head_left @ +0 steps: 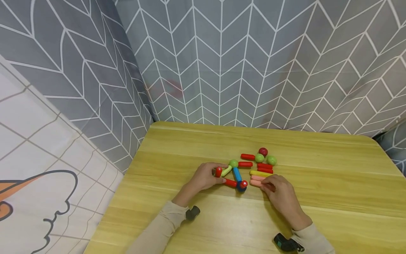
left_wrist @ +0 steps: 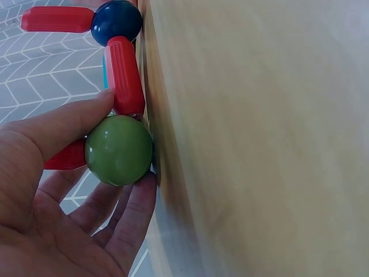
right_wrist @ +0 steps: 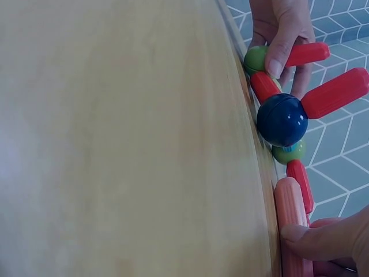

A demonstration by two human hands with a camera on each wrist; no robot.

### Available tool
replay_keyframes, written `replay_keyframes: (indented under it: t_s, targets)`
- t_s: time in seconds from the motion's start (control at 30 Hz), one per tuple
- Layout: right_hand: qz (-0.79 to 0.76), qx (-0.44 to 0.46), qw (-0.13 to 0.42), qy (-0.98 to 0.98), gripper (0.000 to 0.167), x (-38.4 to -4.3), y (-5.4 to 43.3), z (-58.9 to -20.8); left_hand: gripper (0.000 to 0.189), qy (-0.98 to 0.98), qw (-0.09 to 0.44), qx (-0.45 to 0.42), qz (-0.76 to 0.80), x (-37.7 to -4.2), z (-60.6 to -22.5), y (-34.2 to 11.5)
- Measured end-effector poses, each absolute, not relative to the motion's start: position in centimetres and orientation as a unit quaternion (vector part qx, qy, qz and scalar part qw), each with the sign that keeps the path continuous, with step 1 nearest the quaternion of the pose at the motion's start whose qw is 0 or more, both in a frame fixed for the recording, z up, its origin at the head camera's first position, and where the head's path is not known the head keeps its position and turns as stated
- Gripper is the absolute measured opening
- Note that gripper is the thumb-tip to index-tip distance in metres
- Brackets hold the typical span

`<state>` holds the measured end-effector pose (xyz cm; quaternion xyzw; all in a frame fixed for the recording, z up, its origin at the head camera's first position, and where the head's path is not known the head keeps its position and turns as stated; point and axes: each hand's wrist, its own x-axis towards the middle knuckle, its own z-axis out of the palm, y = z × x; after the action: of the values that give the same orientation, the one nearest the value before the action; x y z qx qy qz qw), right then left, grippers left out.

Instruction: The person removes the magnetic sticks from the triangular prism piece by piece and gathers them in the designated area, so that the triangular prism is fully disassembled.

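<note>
My left hand grips a green ball at the near-left corner of a triangle of magnetic rods and balls. A red rod joins that ball to a dark blue ball. A blue rod and a light green curved rod run to another green ball at the far corner. Red rods stand up from both near balls. To the right, my right hand pinches the nearest pink rod between thumb and fingers, low at the tabletop.
Beyond the right hand lie another pink rod, a yellow rod and two red rods. Farther back are a dark red ball, a loose green ball and a green ball beside a red rod. Patterned curtains border the wooden table.
</note>
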<state>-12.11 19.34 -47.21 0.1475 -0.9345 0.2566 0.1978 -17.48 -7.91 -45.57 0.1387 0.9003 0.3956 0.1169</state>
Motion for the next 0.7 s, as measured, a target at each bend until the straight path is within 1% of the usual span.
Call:
replay_keyframes:
  t_s: [0.47, 0.57, 0.7]
  targets:
    - [0.26, 0.174, 0.234, -0.921, 0.024, -12.36, 19.27, -47.21, 0.048, 0.899, 0.12, 0.141, 0.398, -17.61, -45.57, -8.14]
    - [0.263, 0.17, 0.233, -0.921, 0.024, -12.4, 19.1, -47.11, 0.048, 0.898, 0.122, 0.138, 0.4, -17.62, -45.57, -8.19]
    - [0.298, 0.166, 0.21, -0.917, 0.026, -12.2, 18.56, -46.48, 0.048, 0.898, 0.126, 0.134, 0.401, -17.58, -45.64, -8.25]
